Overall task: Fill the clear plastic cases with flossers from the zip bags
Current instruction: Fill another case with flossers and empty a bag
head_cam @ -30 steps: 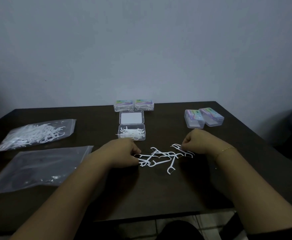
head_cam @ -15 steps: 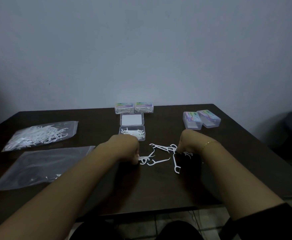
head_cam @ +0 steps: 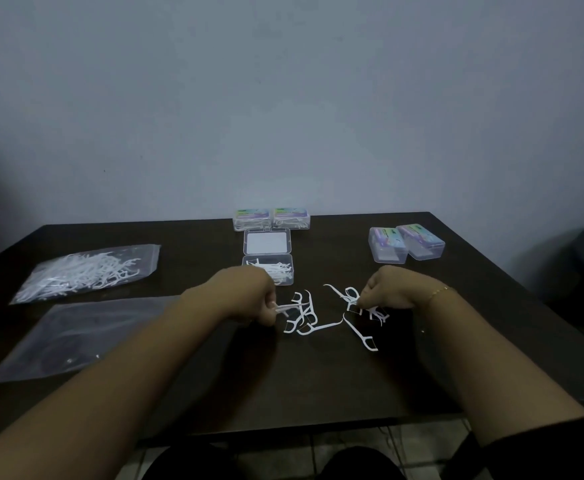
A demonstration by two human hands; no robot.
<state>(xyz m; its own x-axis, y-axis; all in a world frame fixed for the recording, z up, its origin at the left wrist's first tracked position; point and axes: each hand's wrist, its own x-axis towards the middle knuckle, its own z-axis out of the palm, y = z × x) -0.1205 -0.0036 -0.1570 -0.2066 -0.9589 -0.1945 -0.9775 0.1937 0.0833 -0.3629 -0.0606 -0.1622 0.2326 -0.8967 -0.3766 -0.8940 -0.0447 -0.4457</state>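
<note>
On the dark worktop lie two zip bags, one full, one flat. An open clear case holds flossers. Loose flossers lie between both hands. The left hand fingers pinch one; the right hand fingers curl onto another cluster.

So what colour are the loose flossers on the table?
White, plainest in the head view: the loose flossers against the dark table.
</note>
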